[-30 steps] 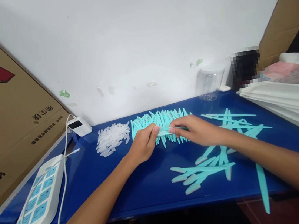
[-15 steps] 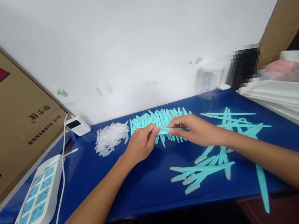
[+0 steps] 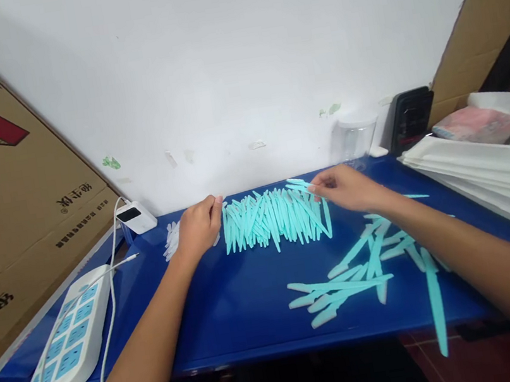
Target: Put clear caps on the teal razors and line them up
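Observation:
My right hand is closed on a turquoise eyebrow razor above the right end of a dense row of similar razors. My left hand is at the left end of that row, thumb and fingers pressed together; whatever they may hold is too small to make out. Beneath and behind the left hand lies a pile of clear plastic blade caps, largely covered by it. More turquoise razors are scattered in a loose heap under and in front of my right forearm.
On the left are a white power strip with a cable and a small white device. A clear jar and a black object stand along the wall. White stacked trays occupy the right; one razor overhangs the front edge.
My hands have moved apart from their meeting point over the row. The left went left over the clear caps; the right went right and slightly up, carrying a razor.

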{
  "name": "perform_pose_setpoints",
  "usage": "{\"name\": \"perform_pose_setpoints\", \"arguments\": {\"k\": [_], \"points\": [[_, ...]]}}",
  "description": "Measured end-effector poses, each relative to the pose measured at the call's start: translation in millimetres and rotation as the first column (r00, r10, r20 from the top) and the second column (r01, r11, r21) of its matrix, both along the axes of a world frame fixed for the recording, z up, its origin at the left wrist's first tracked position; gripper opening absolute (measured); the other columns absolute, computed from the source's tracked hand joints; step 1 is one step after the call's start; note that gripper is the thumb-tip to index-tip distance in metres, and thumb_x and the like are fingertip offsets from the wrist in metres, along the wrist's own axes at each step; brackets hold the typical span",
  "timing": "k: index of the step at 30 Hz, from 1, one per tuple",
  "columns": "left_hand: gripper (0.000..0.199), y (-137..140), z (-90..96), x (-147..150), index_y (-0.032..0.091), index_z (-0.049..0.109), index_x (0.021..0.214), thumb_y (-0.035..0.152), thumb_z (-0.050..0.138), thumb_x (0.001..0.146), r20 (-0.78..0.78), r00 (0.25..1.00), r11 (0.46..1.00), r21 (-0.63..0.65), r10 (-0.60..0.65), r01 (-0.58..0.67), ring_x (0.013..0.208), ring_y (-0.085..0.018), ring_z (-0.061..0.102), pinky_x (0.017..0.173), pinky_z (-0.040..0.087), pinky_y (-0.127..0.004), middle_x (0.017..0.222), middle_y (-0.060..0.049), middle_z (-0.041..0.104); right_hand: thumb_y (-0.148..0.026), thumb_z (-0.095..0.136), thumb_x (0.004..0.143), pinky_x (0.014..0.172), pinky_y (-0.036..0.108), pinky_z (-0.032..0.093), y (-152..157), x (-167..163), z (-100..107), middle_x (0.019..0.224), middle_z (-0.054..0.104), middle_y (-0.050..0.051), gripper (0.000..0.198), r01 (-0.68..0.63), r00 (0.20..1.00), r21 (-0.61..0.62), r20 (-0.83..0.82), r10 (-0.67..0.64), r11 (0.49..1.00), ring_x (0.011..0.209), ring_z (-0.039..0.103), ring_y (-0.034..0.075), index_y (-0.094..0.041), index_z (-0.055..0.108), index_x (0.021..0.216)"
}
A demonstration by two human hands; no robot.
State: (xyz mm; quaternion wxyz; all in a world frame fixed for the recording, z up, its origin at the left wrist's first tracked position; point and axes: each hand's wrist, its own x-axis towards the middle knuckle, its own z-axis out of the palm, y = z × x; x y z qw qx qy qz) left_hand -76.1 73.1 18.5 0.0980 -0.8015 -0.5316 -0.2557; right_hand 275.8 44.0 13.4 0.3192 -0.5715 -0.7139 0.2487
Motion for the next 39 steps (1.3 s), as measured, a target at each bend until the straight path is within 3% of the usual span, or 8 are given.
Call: {"name": "perform_pose_setpoints", "arguments": {"k": [4,9,15,21,25,26,29,39], "points": [[0.052,8,-4.7,-6,0.02,0.07,0.095,0.049,0.029,0.109,-0.282,0.937,0.973,-0.045,0.206,-0.228,0.079,-0.032,0.071,0.066,0.039,-0.034,0.086,-0.013,0.075,-0.029,0.06,0.099,0.059,0.029,0.05,12,4,-12,0.081,0.079,0.009,0.021,0.195,0.978,-0.198,-0.029,-0.204,0.961,0.066,0.065,0.018,-0.018,0.066,0.082],[0.06,9,-4.3,-7,0.019,0.076,0.106,0.051,0.025,0.109,-0.34,0.903,0.947,-0.085,0.264,-0.309,0.09,-0.037,0.074,0.076,0.05,-0.041,0.097,-0.017,0.078,-0.032,0.055,0.103,0.055,0.03,0.055,11,-2,-15,0.085,0.08,0.013,0.023,0.19,0.974,-0.289,-0.062,-0.217,0.938,0.06,0.066,0.017,-0.017,0.065,0.087],[0.058,15,-1.3,-19,0.017,0.077,0.104,0.051,0.031,0.106,-0.371,0.878,0.925,-0.109,0.303,-0.365,0.093,-0.04,0.074,0.077,0.053,-0.045,0.098,-0.02,0.078,-0.063,0.053,0.1,0.063,0.035,0.051,7,3,-10,0.078,0.078,0.013,0.051,0.169,0.955,-0.05,0.256,-0.151,0.984,0.068,0.071,0.026,-0.018,0.074,0.088],[0.051,20,-3.8,-30,0.015,0.078,0.102,0.05,0.04,0.103,-0.378,0.843,0.883,-0.121,0.382,-0.454,0.099,-0.04,0.072,0.079,0.054,-0.046,0.103,-0.021,0.077,-0.058,0.051,0.1,0.073,0.037,0.048,13,43,10,0.098,0.079,0.015,0.047,0.257,0.785,0.097,0.56,-0.266,0.961,0.09,0.071,0.031,-0.019,0.077,0.105],[0.048,18,-6.0,-28,0.015,0.075,0.108,0.05,0.043,0.103,-0.334,0.865,0.911,-0.042,0.375,-0.411,0.109,-0.04,0.066,0.081,0.053,-0.045,0.108,-0.019,0.076,-0.046,0.076,0.085,0.074,0.036,0.048,15,98,19,0.106,0.078,0.013,0.032,0.182,0.738,-0.17,0.675,-0.02,0.968,0.09,0.07,0.029,-0.019,0.077,0.102],[0.047,17,-7.0,-26,0.015,0.075,0.111,0.049,0.044,0.103,-0.329,0.874,0.922,-0.023,0.358,-0.386,0.111,-0.039,0.064,0.081,0.053,-0.045,0.108,-0.019,0.075,-0.049,0.08,0.081,0.075,0.036,0.049,14,109,19,0.107,0.078,0.014,0.036,0.23,0.741,-0.295,0.67,0.029,0.927,0.091,0.07,0.029,-0.018,0.077,0.101],[0.043,14,-10.4,-19,0.017,0.073,0.113,0.048,0.045,0.103,-0.326,0.898,0.95,0.003,0.296,-0.312,0.111,-0.037,0.063,0.081,0.052,-0.043,0.109,-0.016,0.075,-0.05,0.088,0.072,0.077,0.038,0.049,13,125,16,0.106,0.078,0.015,0.046,0.278,0.766,-0.427,0.639,0.07,0.86,0.094,0.07,0.032,-0.016,0.077,0.101],[0.034,-1,-7.8,5,0.021,0.071,0.109,0.045,0.047,0.105,-0.255,0.955,0.986,-0.035,0.15,-0.164,0.108,-0.032,0.064,0.081,0.049,-0.038,0.107,-0.013,0.076,-0.027,0.081,0.083,0.064,0.033,0.042,18,104,4,0.08,0.076,0.01,0.016,0.107,0.821,-0.373,0.556,0.13,0.922,0.07,0.061,0.022,-0.016,0.076,0.073]]}}
